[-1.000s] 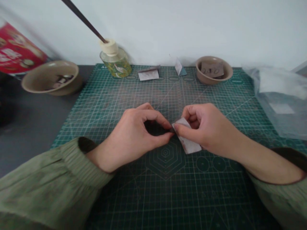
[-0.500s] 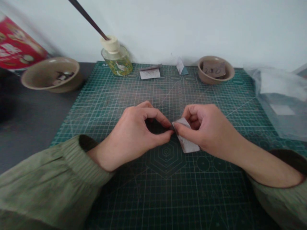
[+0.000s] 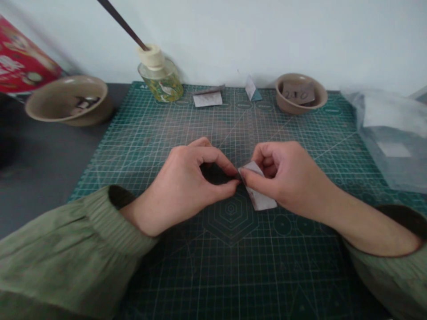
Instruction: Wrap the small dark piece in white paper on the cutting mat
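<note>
Over the middle of the green cutting mat (image 3: pixel 230 271), a small whitish paper piece (image 3: pixel 265 201) hangs tilted between my hands. My right hand (image 3: pixel 287 175) pinches its upper left part, thumb on the near face and the other fingers curled behind. Thumb and forefinger of my left hand (image 3: pixel 187 186) meet at the left edge of the paper, closed on a small dark bit that looks like part of it. The fingertips hide most of that bit, and the paper's back is out of sight.
Along the mat's far edge stand a patterned glass bottle (image 3: pixel 163 84) with a dark stick, a folded paper (image 3: pixel 208 98), a smaller folded piece (image 3: pixel 251 90) and a brown bowl (image 3: pixel 290 104) of paper pieces. Another bowl (image 3: pixel 96 106) sits left, a plastic bag (image 3: pixel 400 155) right.
Both hands keep their pinch on the paper with hardly any change. The whole view has shifted slightly, so things sit a little higher in the picture.
</note>
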